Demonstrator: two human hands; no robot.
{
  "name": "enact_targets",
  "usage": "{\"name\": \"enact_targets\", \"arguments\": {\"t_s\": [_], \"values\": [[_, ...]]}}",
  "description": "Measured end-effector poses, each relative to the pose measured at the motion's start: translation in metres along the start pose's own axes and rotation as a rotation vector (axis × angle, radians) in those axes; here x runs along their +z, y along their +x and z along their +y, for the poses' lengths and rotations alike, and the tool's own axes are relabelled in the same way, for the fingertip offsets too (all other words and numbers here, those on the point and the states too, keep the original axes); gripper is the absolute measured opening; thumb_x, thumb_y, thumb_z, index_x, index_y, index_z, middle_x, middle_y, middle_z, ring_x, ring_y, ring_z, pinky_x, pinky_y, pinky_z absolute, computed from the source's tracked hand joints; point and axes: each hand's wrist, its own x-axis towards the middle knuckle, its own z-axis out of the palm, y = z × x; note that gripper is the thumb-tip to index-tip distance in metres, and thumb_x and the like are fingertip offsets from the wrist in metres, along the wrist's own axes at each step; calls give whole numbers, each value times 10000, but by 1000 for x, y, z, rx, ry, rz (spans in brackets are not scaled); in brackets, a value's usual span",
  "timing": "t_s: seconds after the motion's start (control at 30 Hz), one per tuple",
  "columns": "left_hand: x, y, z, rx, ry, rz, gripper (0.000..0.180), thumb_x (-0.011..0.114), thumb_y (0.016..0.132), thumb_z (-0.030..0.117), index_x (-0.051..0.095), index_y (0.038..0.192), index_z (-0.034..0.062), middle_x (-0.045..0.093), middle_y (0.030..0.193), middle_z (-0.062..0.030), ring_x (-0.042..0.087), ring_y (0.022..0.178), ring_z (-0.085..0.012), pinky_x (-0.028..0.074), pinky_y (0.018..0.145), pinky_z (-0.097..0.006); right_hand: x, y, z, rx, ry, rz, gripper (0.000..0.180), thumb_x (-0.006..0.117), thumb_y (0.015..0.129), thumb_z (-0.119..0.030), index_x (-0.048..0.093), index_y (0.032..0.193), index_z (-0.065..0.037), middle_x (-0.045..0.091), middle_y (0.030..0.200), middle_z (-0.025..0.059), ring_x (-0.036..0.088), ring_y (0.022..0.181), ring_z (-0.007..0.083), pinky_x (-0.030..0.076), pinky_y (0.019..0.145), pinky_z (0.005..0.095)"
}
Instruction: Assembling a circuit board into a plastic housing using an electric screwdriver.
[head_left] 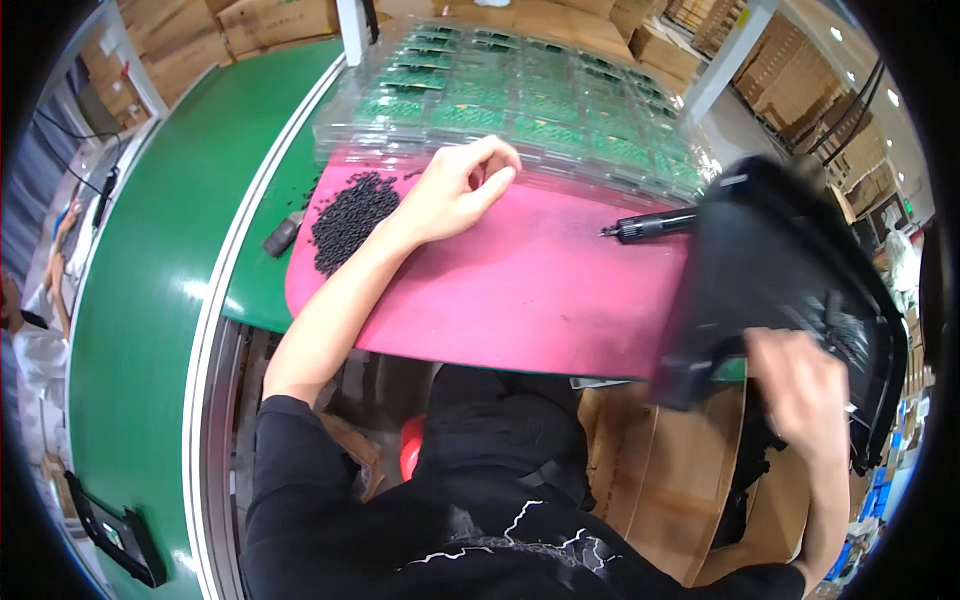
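My right hand (800,385), smeared by motion, grips the near edge of a large black plastic housing (790,260). The housing is tilted up at the right end of the pink mat (520,290) and partly blurred. Over the mat's far left part hovers my left hand (465,190), its fingers curled in and the thumb near the index finger; whatever they may hold is hidden. Beside that forearm lies a heap of small black pieces (352,225). A black pen-shaped electric screwdriver (650,226) lies between my hands, its tip pointing left and its rear end hidden behind the housing.
Stacked clear plastic trays (570,150) with green circuit boards stand behind the mat. A dark grey lump (283,236) sits left of the heap. Further left runs a green conveyor (140,300) carrying a black part (120,530). Open cardboard boxes (670,470) stand below the table at right.
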Motion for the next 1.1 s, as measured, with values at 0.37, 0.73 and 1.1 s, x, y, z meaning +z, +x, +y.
{"name": "enact_targets", "arguments": {"t_s": [0.37,0.73,1.1], "values": [[5,-8,-3,55,96,-475,393,729,779,262,647,1056,-4,652,1062,-189,632,1026,-338,521,843,-440,92,137,-78,-513,419,-22,288,628,803,-193,610,1070,-85,528,728,5,571,564,144,433,397,268],[2,-11,-15,67,316,-461,217,701,793,190,662,934,30,661,909,-106,644,921,-338,526,756,-451,160,397,-33,108,490,287,447,524,938,-298,542,1287,-20,460,1392,179,419,1295,332,354,1060,489],[-10,-4,-10,-26,340,-414,326,741,768,266,686,1005,48,673,968,-107,624,969,-309,503,830,-411,143,362,-2,-68,515,732,321,631,854,-150,588,1123,19,586,1214,126,518,1176,283,378,1013,431]]}}
